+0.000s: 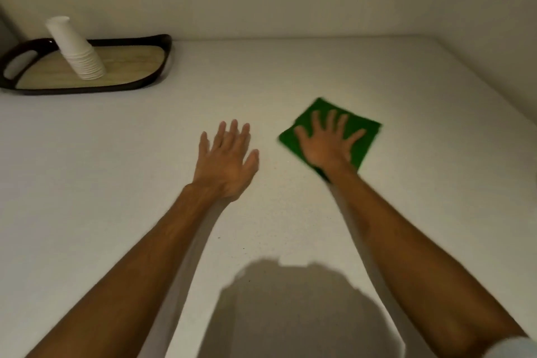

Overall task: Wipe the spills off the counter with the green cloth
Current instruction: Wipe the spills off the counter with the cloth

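A folded green cloth (367,128) lies flat on the white counter (116,154), right of centre. My right hand (325,145) presses down on it with spread fingers and covers most of it. The cloth and this hand look blurred by motion. My left hand (226,160) is to the left of the cloth, palm down, fingers apart, holding nothing. A few tiny dark specks (219,237) dot the counter between my forearms. No larger spill shows.
A dark-rimmed tray (162,46) with a wood-look base sits at the back left, with a leaning stack of white paper cups (78,49) on it. Walls close the counter at the back and right. My shadow falls on the near counter.
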Demonstrator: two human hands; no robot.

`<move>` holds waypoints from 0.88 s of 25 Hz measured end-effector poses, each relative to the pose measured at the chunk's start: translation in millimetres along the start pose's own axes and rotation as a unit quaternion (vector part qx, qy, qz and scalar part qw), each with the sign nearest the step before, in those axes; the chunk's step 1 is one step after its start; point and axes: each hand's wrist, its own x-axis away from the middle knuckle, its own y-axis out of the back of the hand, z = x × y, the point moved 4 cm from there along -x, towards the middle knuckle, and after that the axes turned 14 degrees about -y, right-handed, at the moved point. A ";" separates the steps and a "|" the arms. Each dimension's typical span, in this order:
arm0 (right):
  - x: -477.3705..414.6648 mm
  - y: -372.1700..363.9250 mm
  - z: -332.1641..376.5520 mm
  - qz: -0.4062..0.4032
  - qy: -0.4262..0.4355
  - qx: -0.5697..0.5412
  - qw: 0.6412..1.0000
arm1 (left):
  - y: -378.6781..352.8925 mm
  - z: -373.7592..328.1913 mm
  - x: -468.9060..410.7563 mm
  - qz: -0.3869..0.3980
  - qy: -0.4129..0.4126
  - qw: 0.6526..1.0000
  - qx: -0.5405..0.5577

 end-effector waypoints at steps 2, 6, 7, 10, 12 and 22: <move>67.9 -17.8 31.3 0.034 0.187 0.050 0.981 | 11.7 32.0 16.4 -0.028 0.031 0.999 -0.015; 119.1 -14.6 -6.3 0.067 0.460 0.109 0.879 | 16.7 75.4 52.6 -0.008 0.043 0.999 -0.012; 105.9 -9.3 -18.2 0.064 0.483 0.117 0.866 | 13.8 79.8 59.7 0.005 0.038 0.999 -0.005; 35.0 3.6 -40.5 0.031 0.373 0.124 0.919 | 7.5 87.9 71.5 0.028 0.040 0.999 0.006; -12.3 11.4 -50.2 0.013 0.198 0.088 0.976 | 3.0 89.8 72.8 0.045 0.046 0.998 0.002; 121.2 -29.3 71.5 0.034 0.243 0.073 0.967 | 4.3 96.8 75.1 0.015 0.031 0.999 0.019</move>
